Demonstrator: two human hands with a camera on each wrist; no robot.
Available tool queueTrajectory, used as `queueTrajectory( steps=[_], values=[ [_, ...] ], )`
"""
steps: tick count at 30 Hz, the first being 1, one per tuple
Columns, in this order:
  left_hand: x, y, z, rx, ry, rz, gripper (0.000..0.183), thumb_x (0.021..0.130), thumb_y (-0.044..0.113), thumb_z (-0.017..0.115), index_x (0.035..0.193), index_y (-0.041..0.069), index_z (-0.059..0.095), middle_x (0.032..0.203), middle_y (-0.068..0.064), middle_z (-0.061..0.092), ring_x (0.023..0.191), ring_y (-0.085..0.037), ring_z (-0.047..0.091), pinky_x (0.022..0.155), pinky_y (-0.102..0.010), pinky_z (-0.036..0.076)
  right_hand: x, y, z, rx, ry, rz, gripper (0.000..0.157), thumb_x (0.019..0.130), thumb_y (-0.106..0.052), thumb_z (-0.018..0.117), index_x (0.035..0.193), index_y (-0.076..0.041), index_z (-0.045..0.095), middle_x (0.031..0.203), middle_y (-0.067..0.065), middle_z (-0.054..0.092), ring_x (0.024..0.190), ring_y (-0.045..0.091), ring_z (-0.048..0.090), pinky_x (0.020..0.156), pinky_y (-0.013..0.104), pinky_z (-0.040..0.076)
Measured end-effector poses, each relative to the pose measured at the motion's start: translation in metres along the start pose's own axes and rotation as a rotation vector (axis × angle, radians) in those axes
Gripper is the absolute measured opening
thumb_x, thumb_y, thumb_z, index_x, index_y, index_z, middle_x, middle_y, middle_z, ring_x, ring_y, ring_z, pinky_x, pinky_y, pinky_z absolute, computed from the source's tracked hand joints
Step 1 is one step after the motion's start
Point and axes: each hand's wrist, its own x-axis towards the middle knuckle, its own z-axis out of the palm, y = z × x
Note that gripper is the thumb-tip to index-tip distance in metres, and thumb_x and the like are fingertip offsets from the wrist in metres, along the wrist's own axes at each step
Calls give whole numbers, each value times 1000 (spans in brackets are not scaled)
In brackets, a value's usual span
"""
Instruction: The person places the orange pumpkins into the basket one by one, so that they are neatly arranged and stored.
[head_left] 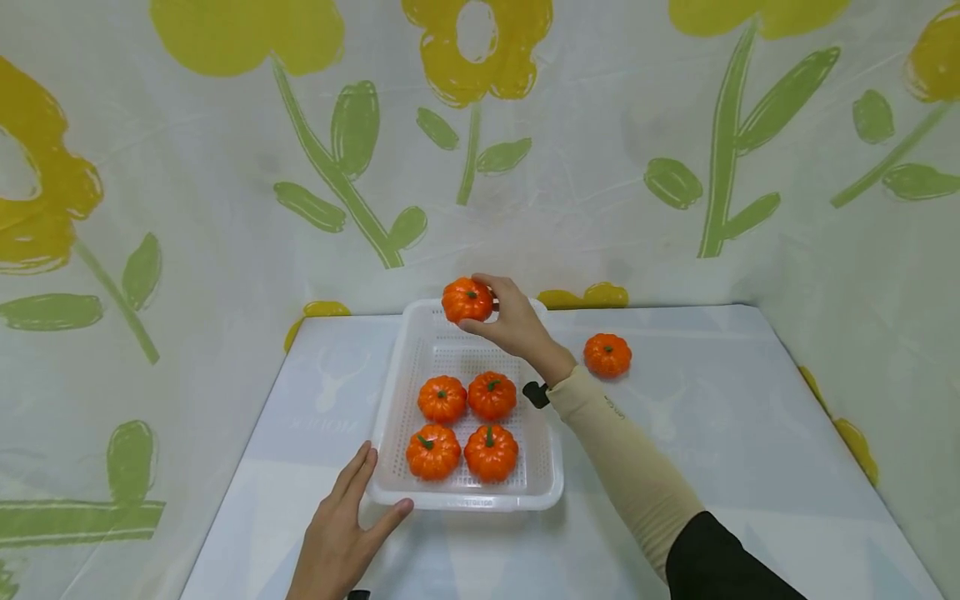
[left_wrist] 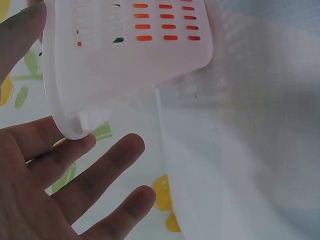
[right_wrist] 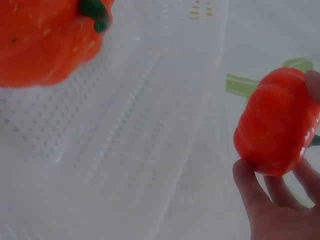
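Note:
My right hand (head_left: 517,321) grips a small orange pumpkin (head_left: 467,300) with a green stem, held over the far end of a white plastic basket (head_left: 388,400). Thumb and fingers reach round the held pumpkin's sides in the right wrist view. Inside the basket, several matching pumpkins sit in two rows toward the near end, among them one front-left pumpkin (head_left: 432,452). My left hand (head_left: 337,521) lies at the basket's near left corner, its fingers spread. In the left wrist view, thumb and some fingers meet the rim (left_wrist: 50,75), while two others extend past it.
Another orange pumpkin (head_left: 607,356) lies on the white table (head_left: 675,433), to the right of the basket and close to my right wrist. A cloth wall (head_left: 570,200) printed with yellow flowers rises behind the table and along both sides.

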Motion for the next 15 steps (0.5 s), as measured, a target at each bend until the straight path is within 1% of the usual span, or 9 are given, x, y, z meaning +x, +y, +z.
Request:
queueTrajectory(
  steps=[5, 8, 12, 15],
  values=[
    [1, 1, 1, 6, -6, 5, 101, 83, 74, 66, 157, 10, 39, 162, -8, 36, 133, -42, 51, 97, -64, 49, 4, -1, 14, -40, -65, 51, 78, 87, -33, 83, 151, -11, 44, 144, 9, 48, 120, 23, 53, 103, 37, 49],
    [1, 1, 0, 8, -6, 4, 100, 83, 73, 67, 156, 10, 40, 161, -8, 37, 131, -43, 52, 96, -64, 49, 6, 1, 24, -58, -100, 70, 78, 87, -34, 83, 151, -12, 44, 146, 8, 48, 125, 23, 53, 108, 37, 46],
    [0, 1, -1, 10, -9, -6, 101, 83, 73, 67, 156, 9, 40, 161, -9, 36, 130, -43, 53, 95, -65, 50, 8, 3, 35, -67, -143, 83, 79, 87, -33, 83, 152, -13, 44, 151, 7, 45, 135, 24, 48, 114, 38, 41],
    [1, 1, -1, 5, -10, -5, 101, 83, 73, 67, 156, 9, 39, 162, -9, 36, 132, -43, 52, 95, -65, 49, 10, 5, 41, -79, -180, 106, 78, 88, -33, 82, 152, -13, 44, 152, 6, 45, 136, 23, 46, 115, 38, 38]
  ],
)
